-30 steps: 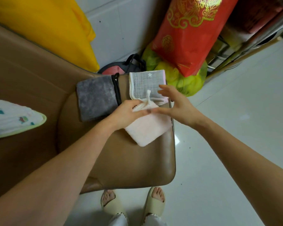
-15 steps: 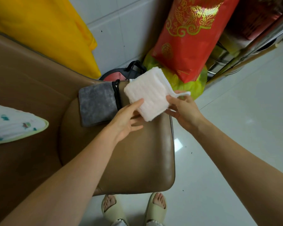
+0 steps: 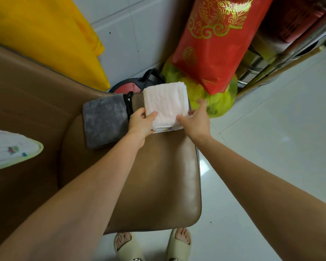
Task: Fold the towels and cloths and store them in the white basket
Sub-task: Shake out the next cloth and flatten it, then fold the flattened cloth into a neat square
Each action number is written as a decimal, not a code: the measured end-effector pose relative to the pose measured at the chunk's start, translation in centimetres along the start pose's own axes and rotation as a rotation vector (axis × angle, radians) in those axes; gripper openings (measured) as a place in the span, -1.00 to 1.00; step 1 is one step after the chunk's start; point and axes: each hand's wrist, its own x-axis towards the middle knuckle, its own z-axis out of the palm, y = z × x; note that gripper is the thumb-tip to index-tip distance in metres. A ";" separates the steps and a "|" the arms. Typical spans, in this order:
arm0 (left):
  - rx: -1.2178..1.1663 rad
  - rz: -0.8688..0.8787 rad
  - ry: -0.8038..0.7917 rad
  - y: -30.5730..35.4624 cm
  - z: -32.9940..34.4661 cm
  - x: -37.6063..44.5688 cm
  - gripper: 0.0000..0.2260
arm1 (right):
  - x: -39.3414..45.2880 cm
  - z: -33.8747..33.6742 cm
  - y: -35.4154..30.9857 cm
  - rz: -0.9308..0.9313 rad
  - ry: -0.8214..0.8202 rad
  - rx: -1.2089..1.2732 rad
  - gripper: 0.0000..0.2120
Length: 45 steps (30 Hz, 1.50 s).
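A folded pale pink towel (image 3: 166,104) lies on top of another folded cloth whose white edge (image 3: 167,129) shows beneath it, at the far end of the brown seat cushion (image 3: 154,176). My left hand (image 3: 140,123) grips the towel's near left corner, thumb on top. My right hand (image 3: 196,119) holds its near right edge, thumb on top and fingers along the side. A folded grey cloth (image 3: 105,119) with a black loop lies just left of the stack. A white printed cloth (image 3: 9,147) rests on the sofa at the far left. No white basket is in view.
A red and gold bag (image 3: 215,44) leans on a yellow-green bag (image 3: 215,102) beyond the cushion. A yellow fabric (image 3: 51,38) hangs at the back left. A dark bag (image 3: 139,83) sits by the wall. White tiled floor (image 3: 271,138) lies to the right.
The pink towel was lifted off the cushion, carried forward in both hands and set down on the star-patterned cloth, which it now covers.
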 end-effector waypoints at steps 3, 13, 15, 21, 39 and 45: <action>0.048 0.040 -0.009 0.1 -0.1 0.2 -0.91 | 0.4 0.0 -0.1 -0.590 0.063 -0.456 -0.39; 0.340 0.160 0.028 0.1 -0.4 0.5 -0.74 | 1.8 0.5 0.4 -0.571 -0.296 -0.783 -0.51; 0.406 0.144 0.007 1.1 -1.0 -0.4 -0.74 | 1.2 -0.5 -1.3 -0.625 -0.233 -0.762 -0.52; 0.742 0.293 -0.090 6.4 -6.9 -7.6 -0.87 | -3.8 -3.6 -8.6 -0.727 -0.321 -0.734 -0.49; 0.927 0.477 0.449 17.8 -40.3 -33.7 -0.85 | -28.9 6.1 -33.2 -0.971 -0.632 -0.495 -0.72; 0.872 0.372 0.309 14.7 -43.6 -34.5 -0.71 | -35.2 12.2 -34.9 -0.747 -0.650 -0.253 -0.70</action>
